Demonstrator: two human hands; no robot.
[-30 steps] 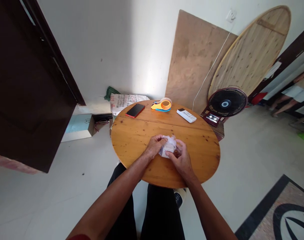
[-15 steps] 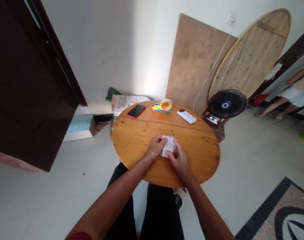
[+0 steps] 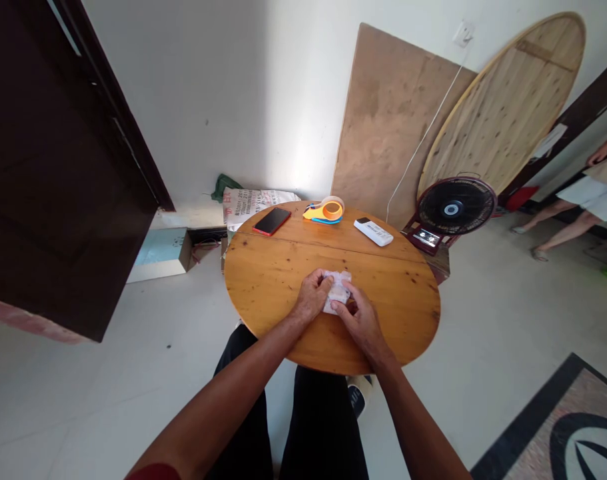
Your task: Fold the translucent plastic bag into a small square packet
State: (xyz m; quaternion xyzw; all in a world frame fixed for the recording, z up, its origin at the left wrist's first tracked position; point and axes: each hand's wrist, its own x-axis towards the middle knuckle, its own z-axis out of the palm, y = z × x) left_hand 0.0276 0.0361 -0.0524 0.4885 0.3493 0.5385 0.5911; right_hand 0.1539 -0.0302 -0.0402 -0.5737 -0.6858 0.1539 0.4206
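Observation:
A small crumpled white packet (image 3: 337, 293), whitish and slightly see-through, lies near the middle front of the round wooden table (image 3: 263, 280). My left hand (image 3: 312, 293) grips its left side, with the thumb on top. On its right side my right hand (image 3: 360, 313) holds it between thumb and fingers. What is inside the packet cannot be made out. Farther back on the table are a red-edged phone (image 3: 272, 221), an orange and blue tape dispenser (image 3: 326, 211) and a white device with a dark screen (image 3: 373, 232).
A dark fan (image 3: 453, 208) stands beyond the table's right edge. Boards (image 3: 398, 120) lean on the wall, with a cord hanging down. At the left are a dark door (image 3: 48, 167) and a pale blue box (image 3: 160, 255). A person's legs (image 3: 568, 230) show at far right.
Both hands have stayed almost in place on the packet, whose upper right edge looks flatter. At far right the other person's legs have shifted. The view has moved slightly.

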